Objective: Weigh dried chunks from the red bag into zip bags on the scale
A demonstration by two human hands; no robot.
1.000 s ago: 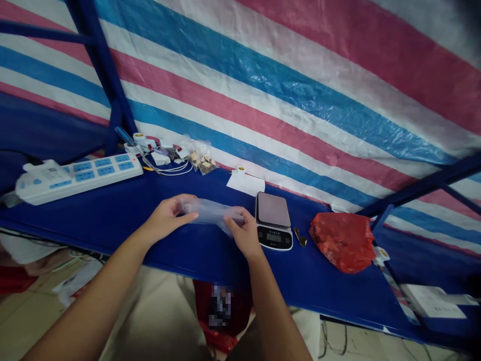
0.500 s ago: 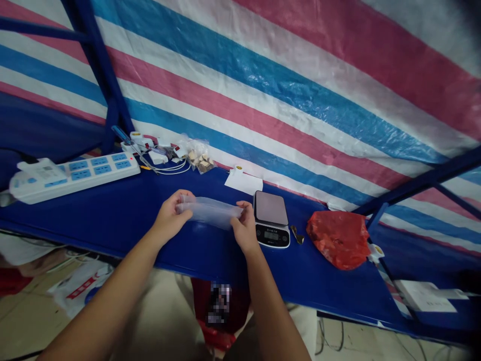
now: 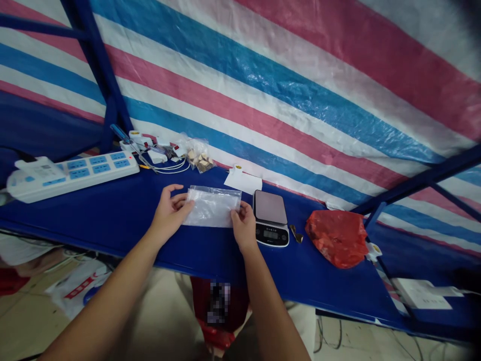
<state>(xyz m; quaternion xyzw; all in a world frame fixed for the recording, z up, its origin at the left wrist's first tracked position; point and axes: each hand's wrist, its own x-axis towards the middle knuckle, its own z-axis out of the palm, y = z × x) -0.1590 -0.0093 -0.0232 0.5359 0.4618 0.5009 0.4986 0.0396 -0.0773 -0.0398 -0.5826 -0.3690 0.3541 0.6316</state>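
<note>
A clear plastic bag (image 3: 212, 206) is spread flat between my hands, just over the blue tabletop. My left hand (image 3: 170, 209) pinches its left edge with the thumb on top and the index finger raised. At the right edge, my right hand (image 3: 243, 223) grips it between thumb and fingers. Right beside that hand stands a kitchen scale (image 3: 270, 208) with a grey plate and a dark display panel. Whether anything lies inside the bag I cannot tell.
A white power strip (image 3: 80, 173) lies at the left. Behind are a screwdriver (image 3: 122, 134), white cables, a bag of small wooden pieces (image 3: 201, 159) and a white paper (image 3: 244, 181). Right of the scale lie a brown scrap (image 3: 296, 234) and a red plastic bag (image 3: 338, 238).
The clear bag was folded or curled between my hands and now lies opened out flat and wider. My left index finger has lifted. Other things stay in place.
</note>
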